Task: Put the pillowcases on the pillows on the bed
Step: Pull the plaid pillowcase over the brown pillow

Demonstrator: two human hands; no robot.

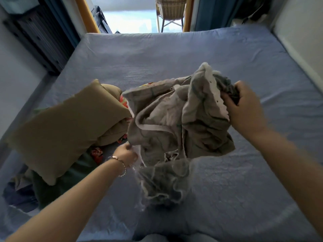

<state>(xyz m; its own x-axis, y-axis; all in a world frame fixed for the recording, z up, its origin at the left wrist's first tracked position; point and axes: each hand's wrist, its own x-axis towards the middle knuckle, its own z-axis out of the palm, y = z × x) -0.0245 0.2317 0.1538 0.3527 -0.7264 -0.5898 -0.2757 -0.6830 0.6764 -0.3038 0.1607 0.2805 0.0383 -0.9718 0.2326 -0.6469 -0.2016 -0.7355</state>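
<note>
grey pillowcase (166, 123) bunched: our left hand (125, 154) pinches its hem, right hand (244, 109) grips folds; we should find the opening.

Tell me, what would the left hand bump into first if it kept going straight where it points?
The crumpled grey pillowcase with white lace trim: the left hand pinches its edge, so it would probably just push deeper into that bundle. Depth beyond is unclear.

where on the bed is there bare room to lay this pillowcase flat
The far half of the bed beyond the pillowcase is bare; so is the strip right of the right hand. Near left is crowded: tan pillow and heaped fabrics.
</note>
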